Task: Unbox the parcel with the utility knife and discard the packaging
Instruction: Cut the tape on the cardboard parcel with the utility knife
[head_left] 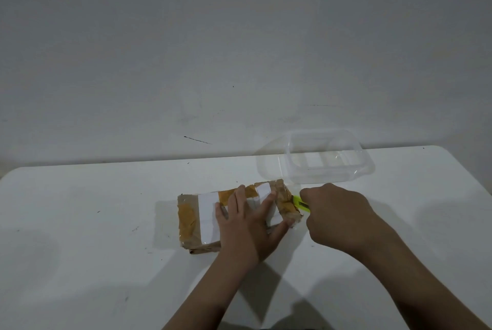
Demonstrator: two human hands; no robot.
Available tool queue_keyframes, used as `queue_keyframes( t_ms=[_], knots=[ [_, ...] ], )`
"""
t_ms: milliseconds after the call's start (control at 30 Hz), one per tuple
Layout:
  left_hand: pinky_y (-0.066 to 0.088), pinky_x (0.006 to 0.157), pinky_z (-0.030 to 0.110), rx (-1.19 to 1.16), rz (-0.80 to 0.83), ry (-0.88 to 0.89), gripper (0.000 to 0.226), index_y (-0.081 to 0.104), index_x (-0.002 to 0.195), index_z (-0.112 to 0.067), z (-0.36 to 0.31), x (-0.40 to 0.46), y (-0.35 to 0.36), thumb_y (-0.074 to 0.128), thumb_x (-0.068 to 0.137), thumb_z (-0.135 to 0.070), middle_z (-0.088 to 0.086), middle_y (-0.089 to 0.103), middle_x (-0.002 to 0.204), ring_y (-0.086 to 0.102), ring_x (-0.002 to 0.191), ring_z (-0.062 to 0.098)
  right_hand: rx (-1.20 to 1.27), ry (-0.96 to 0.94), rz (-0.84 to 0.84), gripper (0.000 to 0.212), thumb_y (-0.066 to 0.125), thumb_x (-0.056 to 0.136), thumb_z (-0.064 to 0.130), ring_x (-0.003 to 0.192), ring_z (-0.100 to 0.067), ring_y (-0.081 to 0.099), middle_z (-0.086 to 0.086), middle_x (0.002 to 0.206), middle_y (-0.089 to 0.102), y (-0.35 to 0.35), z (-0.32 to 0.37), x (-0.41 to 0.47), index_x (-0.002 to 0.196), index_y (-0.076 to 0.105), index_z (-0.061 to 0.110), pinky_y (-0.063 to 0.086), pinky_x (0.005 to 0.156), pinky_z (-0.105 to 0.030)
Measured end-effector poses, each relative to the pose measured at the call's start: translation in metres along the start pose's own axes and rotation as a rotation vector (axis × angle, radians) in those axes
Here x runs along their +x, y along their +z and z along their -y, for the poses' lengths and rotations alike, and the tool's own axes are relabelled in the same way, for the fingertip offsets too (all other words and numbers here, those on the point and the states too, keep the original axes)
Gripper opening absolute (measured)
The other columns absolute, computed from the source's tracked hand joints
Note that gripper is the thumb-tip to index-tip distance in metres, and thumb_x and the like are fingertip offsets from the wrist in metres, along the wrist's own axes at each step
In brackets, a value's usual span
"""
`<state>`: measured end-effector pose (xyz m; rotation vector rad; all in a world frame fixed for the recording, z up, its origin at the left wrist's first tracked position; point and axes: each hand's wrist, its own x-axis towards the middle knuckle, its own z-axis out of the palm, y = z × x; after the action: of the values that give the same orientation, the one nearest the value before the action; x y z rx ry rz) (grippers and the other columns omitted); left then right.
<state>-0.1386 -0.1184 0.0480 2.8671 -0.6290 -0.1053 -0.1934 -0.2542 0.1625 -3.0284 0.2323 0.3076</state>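
Left hand (247,220) lies flat on the parcel (234,215) to steady it, while right hand (338,212) grips the knife (300,204) at the parcel's right end to slit the tape

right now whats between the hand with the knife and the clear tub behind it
Only a short bare strip of white table separates the right hand, gripping the yellow-green utility knife, from the clear plastic container; nothing lies there. The head view shows it.

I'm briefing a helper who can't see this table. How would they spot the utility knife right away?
Start at the white table and find the taped brown parcel near its middle. At the parcel's right end, the right hand grips the utility knife. It is the only bright yellow-green thing there.
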Motion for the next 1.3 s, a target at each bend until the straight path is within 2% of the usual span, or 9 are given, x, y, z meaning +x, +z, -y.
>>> queue_keyframes(
  t_ms=[200, 333, 433, 667, 767, 867, 1000, 1167, 1300],
  knots=[
    [0.009, 0.109, 0.060, -0.001, 0.015, -0.005, 0.087, 0.019, 0.141, -0.051, 0.000, 0.000, -0.003, -0.001, 0.063, -0.085, 0.014, 0.014, 0.154, 0.012, 0.141, 0.032, 0.017, -0.004, 0.032, 0.007, 0.050, 0.079, 0.012, 0.059, -0.014, 0.044, 0.006, 0.070, 0.044, -0.006, -0.008, -0.006, 0.078, 0.047, 0.019, 0.026, 0.047, -0.021],
    [0.010, 0.109, 0.060, 0.051, 0.037, 0.021, 0.090, 0.014, 0.142, -0.051, 0.002, 0.001, -0.004, -0.011, 0.062, -0.084, 0.014, 0.013, 0.154, 0.012, 0.141, 0.032, 0.097, 0.052, 0.016, 0.024, 0.046, 0.082, 0.018, 0.080, -0.020, 0.056, 0.003, 0.088, 0.058, 0.004, -0.023, -0.016, 0.105, 0.054, 0.021, 0.035, 0.054, -0.024],
    [0.007, 0.110, 0.060, 0.039, 0.088, 0.033, 0.079, 0.007, 0.143, -0.050, 0.003, -0.001, -0.007, 0.001, 0.071, -0.082, 0.013, 0.007, 0.155, 0.005, 0.142, 0.031, 0.220, 0.085, -0.064, 0.030, 0.046, 0.085, 0.023, 0.064, -0.010, 0.050, 0.010, 0.075, 0.052, 0.016, -0.034, -0.025, 0.112, 0.053, 0.032, 0.033, 0.050, -0.021],
    [0.006, 0.110, 0.059, 0.038, 0.099, 0.038, 0.076, 0.009, 0.143, -0.052, 0.004, 0.000, -0.009, 0.008, 0.072, -0.082, 0.012, 0.009, 0.154, 0.006, 0.141, 0.031, 0.694, 0.130, -0.431, 0.018, 0.061, 0.085, 0.024, 0.043, -0.015, 0.045, 0.007, 0.047, 0.053, 0.041, -0.040, -0.022, 0.096, 0.065, 0.038, 0.044, 0.046, -0.035],
    [0.005, 0.110, 0.058, 0.018, 0.085, 0.049, 0.076, 0.011, 0.141, -0.054, 0.009, 0.000, -0.009, 0.010, 0.072, -0.084, 0.011, 0.010, 0.154, 0.006, 0.141, 0.029, 0.945, 0.159, -0.438, 0.024, 0.061, 0.087, 0.016, 0.041, -0.015, 0.047, -0.009, 0.052, 0.058, 0.047, -0.034, -0.017, 0.095, 0.067, 0.038, 0.046, 0.041, -0.036],
    [0.007, 0.110, 0.058, 0.041, 0.077, 0.074, 0.082, 0.007, 0.140, -0.056, 0.014, -0.001, -0.009, -0.003, 0.065, -0.086, 0.010, 0.010, 0.155, 0.007, 0.142, 0.028, 1.126, 0.121, -0.365, 0.030, 0.058, 0.090, 0.010, 0.039, -0.009, 0.048, -0.008, 0.059, 0.065, 0.050, -0.031, -0.014, 0.107, 0.064, 0.034, 0.042, 0.039, -0.024],
    [0.010, 0.111, 0.057, 0.045, 0.062, 0.086, 0.089, 0.006, 0.140, -0.057, 0.019, 0.000, -0.008, -0.012, 0.059, -0.088, 0.009, 0.012, 0.154, 0.009, 0.141, 0.027, 1.182, 0.058, -0.316, 0.043, 0.054, 0.091, 0.005, 0.044, -0.011, 0.049, -0.002, 0.063, 0.065, 0.056, -0.031, -0.010, 0.114, 0.060, 0.040, 0.041, 0.042, -0.022],
    [0.012, 0.111, 0.056, 0.026, 0.053, 0.097, 0.089, 0.007, 0.138, -0.060, 0.022, -0.001, -0.012, -0.013, 0.057, -0.089, 0.008, 0.015, 0.153, 0.009, 0.141, 0.026, 1.171, 0.083, -0.446, 0.026, 0.063, 0.088, 0.010, 0.041, -0.006, 0.048, 0.016, 0.051, 0.059, 0.061, -0.030, -0.008, 0.109, 0.067, 0.025, 0.038, 0.042, -0.014],
    [0.011, 0.112, 0.055, 0.034, 0.083, 0.118, 0.080, 0.005, 0.137, -0.063, 0.029, -0.001, -0.015, -0.003, 0.061, -0.090, 0.005, 0.013, 0.153, 0.006, 0.141, 0.022, 1.207, 0.141, -0.454, 0.020, 0.068, 0.084, 0.021, 0.038, -0.008, 0.043, 0.007, 0.044, 0.054, 0.067, -0.028, -0.003, 0.104, 0.070, 0.026, 0.038, 0.037, -0.022]
  ],
)
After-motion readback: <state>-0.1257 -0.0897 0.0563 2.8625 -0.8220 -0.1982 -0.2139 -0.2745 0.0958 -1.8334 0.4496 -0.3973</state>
